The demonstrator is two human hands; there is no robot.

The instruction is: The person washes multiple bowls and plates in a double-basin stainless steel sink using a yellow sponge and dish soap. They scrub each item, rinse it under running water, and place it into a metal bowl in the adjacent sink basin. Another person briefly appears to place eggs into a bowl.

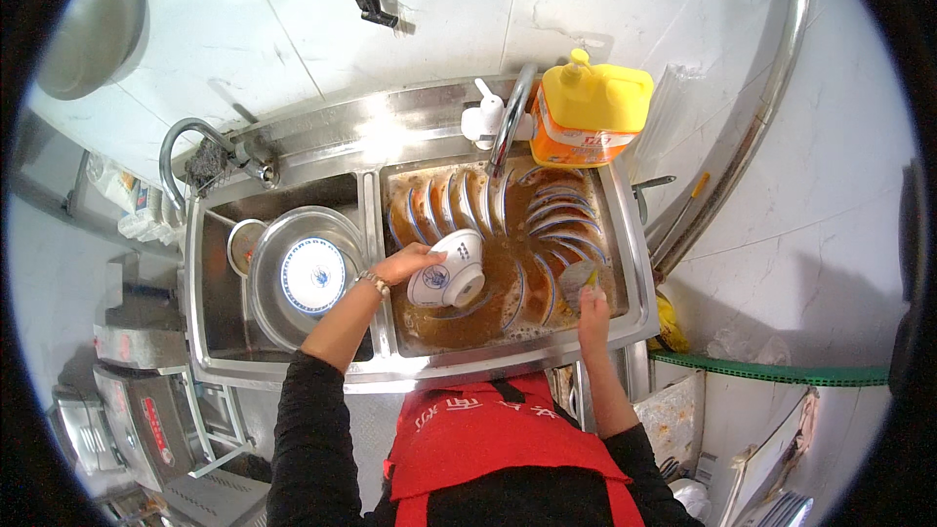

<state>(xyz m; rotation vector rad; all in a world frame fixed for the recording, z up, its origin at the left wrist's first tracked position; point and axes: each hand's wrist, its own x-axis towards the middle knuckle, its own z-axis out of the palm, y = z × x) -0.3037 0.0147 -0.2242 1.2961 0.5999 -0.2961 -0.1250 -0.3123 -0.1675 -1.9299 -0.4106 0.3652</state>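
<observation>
My left hand (411, 263) grips the rim of a white bowl with blue decoration (448, 271), tilted on its side above the right sink basin. Over that basin's right part, my right hand (594, 311) is closed on a small item with a yellow part (592, 278); its kind is unclear, and a greyish flat shape lies beside it. Brown, foamy water (505, 252) fills the basin, where many blue-rimmed dishes (468, 201) stand on edge in curved rows. In the left basin, a steel bowl (263, 293) holds a white dish with a blue patterned rim (313, 274).
A yellow and orange detergent jug (596, 110) stands behind the right basin, beside a chrome faucet (512, 117) and a white pump-like fixture (483, 117). Another faucet (198, 124) and steel scouring wool (206, 163) are behind the left basin. A steel divider (377, 234) separates the basins.
</observation>
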